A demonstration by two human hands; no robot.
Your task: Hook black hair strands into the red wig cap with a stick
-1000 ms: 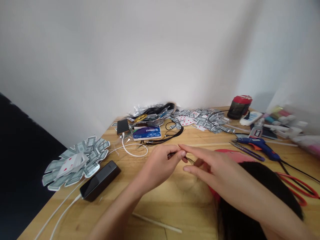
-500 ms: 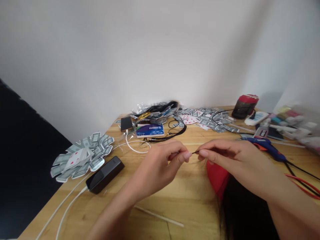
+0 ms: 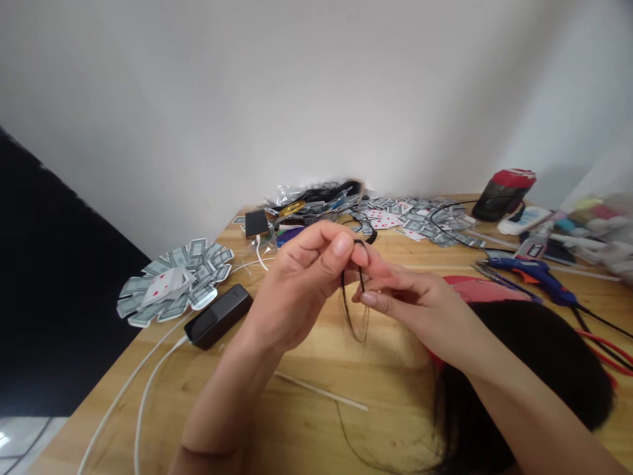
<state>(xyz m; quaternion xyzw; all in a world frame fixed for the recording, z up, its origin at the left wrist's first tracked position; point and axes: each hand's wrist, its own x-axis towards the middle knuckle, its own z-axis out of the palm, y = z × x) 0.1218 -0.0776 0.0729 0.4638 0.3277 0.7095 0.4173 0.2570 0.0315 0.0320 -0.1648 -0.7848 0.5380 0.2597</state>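
Note:
My left hand (image 3: 306, 284) pinches a thin black strand (image 3: 346, 300) between thumb and fingers, near the middle of the view. The strand hangs down in a loop with fine loose hairs around it. Close beside it, my right hand (image 3: 420, 303) is closed on the same strand, thumb and fingertips together, the two hands nearly touching. Under my right forearm lies a mass of black hair (image 3: 534, 356) with a red and pink piece (image 3: 484, 289) at its upper edge.
On the wooden table (image 3: 316, 435) are a fan of cards (image 3: 165, 284), a black box (image 3: 218, 316) with a white cable, a white stick (image 3: 321, 390), scattered cards (image 3: 420, 218) at the back and a blue glue gun (image 3: 534, 274) at right.
My hands have come together, and the strand, earlier stretched between them, now hangs in a loop. The view has shifted, showing more of the black hair and the pink part.

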